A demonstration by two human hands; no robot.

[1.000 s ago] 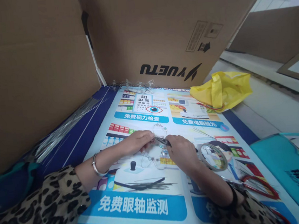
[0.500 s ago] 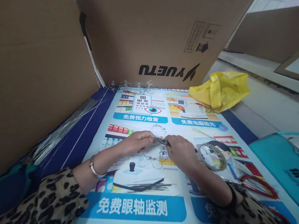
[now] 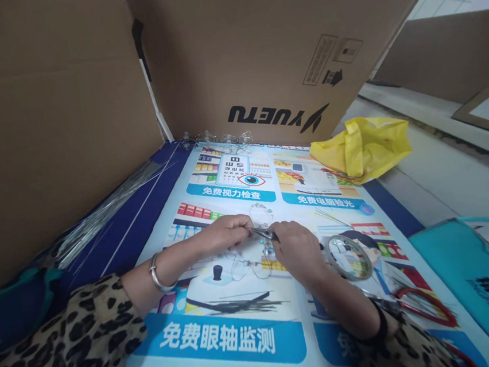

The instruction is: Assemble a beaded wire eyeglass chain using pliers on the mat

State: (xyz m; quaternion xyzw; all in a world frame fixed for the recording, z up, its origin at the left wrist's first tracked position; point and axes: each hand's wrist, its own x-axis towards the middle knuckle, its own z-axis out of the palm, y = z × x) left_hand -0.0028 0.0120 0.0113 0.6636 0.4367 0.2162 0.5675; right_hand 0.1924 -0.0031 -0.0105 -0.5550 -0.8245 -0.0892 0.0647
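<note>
My left hand (image 3: pixel 225 233) pinches a thin wire ornament with small beads and clear loops (image 3: pixel 252 260), which hangs below my fingers over the printed poster (image 3: pixel 224 335). My right hand (image 3: pixel 298 247) is closed round small dark pliers (image 3: pixel 264 233), whose tip meets the wire right beside my left fingertips. A clear bead ring (image 3: pixel 260 212) rises just above the pliers' tip. Both hands are over the middle of the poster. A silver bangle is on my left wrist.
A clear tape roll (image 3: pixel 349 256) lies right of my right hand. Dark short wires (image 3: pixel 234 305) lie below the hands, long silver wires (image 3: pixel 104 211) at left. A yellow plastic bag (image 3: pixel 364 146), cardboard box walls (image 3: pixel 257 49), red-handled tool (image 3: pixel 424 304) and a teal bag (image 3: pixel 479 288) surround.
Hands stay almost in place; the hanging wire loops have swung slightly under my fingers, and the view shifted a little.
</note>
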